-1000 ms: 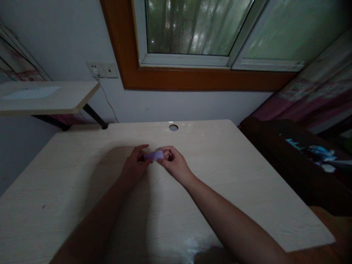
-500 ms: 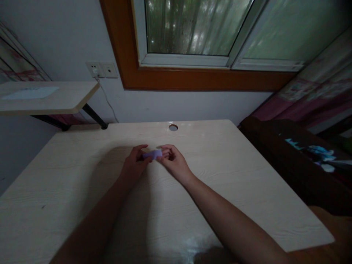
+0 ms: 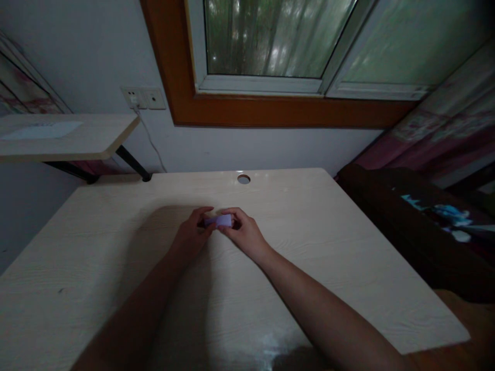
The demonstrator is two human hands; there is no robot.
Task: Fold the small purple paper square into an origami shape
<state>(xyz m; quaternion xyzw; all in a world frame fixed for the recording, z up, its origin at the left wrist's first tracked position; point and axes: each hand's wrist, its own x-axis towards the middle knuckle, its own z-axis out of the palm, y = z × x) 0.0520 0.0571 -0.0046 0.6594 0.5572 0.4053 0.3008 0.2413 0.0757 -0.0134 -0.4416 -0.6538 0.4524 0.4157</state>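
The table (image 3: 309,216) has a pale top with fine wood grain; near its far edge there is a round hole (image 3: 243,179), and on its left part one can see a small dark mark (image 3: 61,291) and a wide, soft shadow (image 3: 143,242). At the far left, a raised shelf (image 3: 104,129) of similar pale colour is standing on the table by dark legs (image 3: 133,162), and on this shelf a whitish sheet (image 3: 42,131) is lying flat.

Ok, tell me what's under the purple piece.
The tabletop shows around the purple piece, which the left hand and right hand hold. The patch directly beneath is covered, so I can't tell what's there.
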